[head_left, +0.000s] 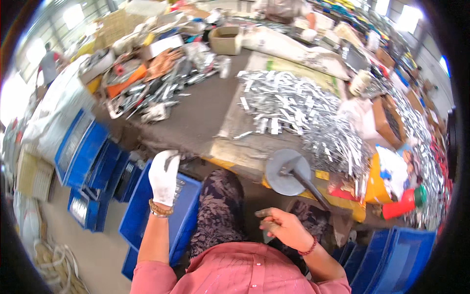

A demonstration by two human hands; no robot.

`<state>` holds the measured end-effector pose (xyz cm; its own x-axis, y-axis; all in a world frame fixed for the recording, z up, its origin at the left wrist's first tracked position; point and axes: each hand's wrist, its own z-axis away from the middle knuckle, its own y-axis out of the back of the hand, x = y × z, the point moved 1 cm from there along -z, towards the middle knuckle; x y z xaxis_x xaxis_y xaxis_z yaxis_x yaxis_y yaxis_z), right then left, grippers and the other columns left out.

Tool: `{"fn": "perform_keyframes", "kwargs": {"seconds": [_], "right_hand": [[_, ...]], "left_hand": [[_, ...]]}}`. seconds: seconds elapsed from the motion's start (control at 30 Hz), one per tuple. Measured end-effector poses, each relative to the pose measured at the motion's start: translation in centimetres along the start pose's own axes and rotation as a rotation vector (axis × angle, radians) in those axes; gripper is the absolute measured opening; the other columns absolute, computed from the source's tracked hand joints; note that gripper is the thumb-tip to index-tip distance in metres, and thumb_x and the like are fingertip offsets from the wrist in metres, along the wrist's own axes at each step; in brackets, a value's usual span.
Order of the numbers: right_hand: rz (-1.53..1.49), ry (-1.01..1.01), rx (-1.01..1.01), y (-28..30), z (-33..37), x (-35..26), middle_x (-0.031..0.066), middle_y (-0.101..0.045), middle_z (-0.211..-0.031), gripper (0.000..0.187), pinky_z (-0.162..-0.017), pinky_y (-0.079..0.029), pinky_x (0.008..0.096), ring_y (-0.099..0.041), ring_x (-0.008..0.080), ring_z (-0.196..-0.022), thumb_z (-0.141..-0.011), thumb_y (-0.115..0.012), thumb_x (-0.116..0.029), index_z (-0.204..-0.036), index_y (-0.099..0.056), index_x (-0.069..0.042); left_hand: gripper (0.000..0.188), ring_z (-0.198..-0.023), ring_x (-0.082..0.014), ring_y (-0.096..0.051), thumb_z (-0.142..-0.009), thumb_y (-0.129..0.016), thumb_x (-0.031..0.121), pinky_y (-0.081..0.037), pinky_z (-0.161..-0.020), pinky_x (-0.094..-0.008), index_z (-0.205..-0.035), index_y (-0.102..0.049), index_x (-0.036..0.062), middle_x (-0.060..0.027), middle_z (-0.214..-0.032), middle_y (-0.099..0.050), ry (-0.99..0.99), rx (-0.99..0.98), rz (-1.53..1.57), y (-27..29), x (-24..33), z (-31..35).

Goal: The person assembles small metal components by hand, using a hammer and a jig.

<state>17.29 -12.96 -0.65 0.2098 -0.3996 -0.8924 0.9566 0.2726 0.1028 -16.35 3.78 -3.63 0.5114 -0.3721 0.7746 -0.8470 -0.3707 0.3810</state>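
Observation:
My left hand [163, 177], in a white glove with a bracelet at the wrist, is over a blue crate [131, 215]. Its fingers point away from me and are blurred, so whether they hold anything cannot be made out. Beside the glove, a few shiny metal pieces [179, 188] lie in the crate. My bare right hand [284, 226] hovers above my lap with the index finger stretched and the others loosely bent; nothing shows in it. Ahead of it, a hammer with a dark handle [309, 188] rests across a round grey metal disc [281, 179] at the bench edge.
A wide heap of shiny metal strips [289, 103] covers the right of the bench [196, 115]. Mixed scraps and tools [166, 81] pile up at the far left. Stacked blue crates [85, 147] stand at left, others [387, 259] at right. A red-and-green cylinder [404, 202] lies at right.

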Motion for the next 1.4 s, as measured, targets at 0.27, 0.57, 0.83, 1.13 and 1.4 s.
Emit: {"fn": "perform_keyframes", "kwargs": {"seconds": [0.27,0.57,0.83,1.13,1.4], "right_hand": [[0.196,0.428,0.236,1.5,2.7,-2.3,0.0123,-0.076,-0.102,0.023,-0.078,-0.059,0.0326,-0.075,0.0207,-0.088,-0.099,-0.074,-0.011,-0.121,-0.072,-0.004],[1.032,0.531,1.231,14.3,4.3,-1.1,0.0103,-0.068,-0.099,0.018,-0.073,-0.058,0.0421,-0.071,0.0322,-0.085,-0.084,-0.081,-0.009,-0.099,-0.07,-0.009],[1.24,0.359,1.284,17.4,0.9,-2.7,0.0122,-0.058,-0.107,0.031,-0.086,-0.053,0.048,-0.062,0.0353,-0.103,-0.079,-0.085,-0.015,-0.098,-0.062,-0.008],[1.354,0.478,1.233,16.6,1.0,-1.9,0.0101,-0.059,-0.097,0.019,-0.083,-0.052,0.0447,-0.061,0.0321,-0.097,-0.088,-0.063,-0.005,-0.106,-0.066,-0.007],[1.381,0.489,1.109,18.7,-0.8,-1.5,0.0108,-0.062,-0.098,0.028,-0.084,-0.053,0.0465,-0.062,0.0343,-0.098,-0.084,-0.065,-0.001,-0.111,-0.067,-0.007]], "left_hand": [[0.037,-0.103,-0.0359,-0.069,-0.09,-0.075,0.014,-0.057,-0.089,-0.0462,-0.126,-0.068,0.0112,-0.0136,-0.109,-0.071,-0.478,-0.496,-0.424,-10.9,8.3,-6.5],[0.042,-0.088,-0.0127,-0.068,-0.102,-0.062,0.005,-0.058,-0.074,-0.0296,-0.143,-0.059,0.0018,-0.0033,-0.099,-0.066,0.07,-0.571,0.102,-12.6,8.0,-6.1],[0.025,-0.084,-0.0129,-0.071,-0.097,-0.067,0.008,-0.061,-0.072,-0.027,-0.121,-0.063,0.0003,-0.0072,-0.102,-0.07,0.418,-0.771,0.55,-10.6,14.2,-1.0],[0.016,-0.103,-0.0187,-0.078,-0.101,-0.068,0.001,-0.06,-0.09,-0.0301,-0.115,-0.067,-0.0054,-0.0109,-0.105,-0.075,0.249,-0.901,0.419,-12.2,13.0,2.2],[0.017,-0.105,-0.0192,-0.079,-0.1,-0.068,0.0,-0.06,-0.09,-0.0303,-0.116,-0.067,-0.0053,-0.0124,-0.109,-0.075,0.172,-0.911,0.348,-12.0,13.8,1.3]]}}
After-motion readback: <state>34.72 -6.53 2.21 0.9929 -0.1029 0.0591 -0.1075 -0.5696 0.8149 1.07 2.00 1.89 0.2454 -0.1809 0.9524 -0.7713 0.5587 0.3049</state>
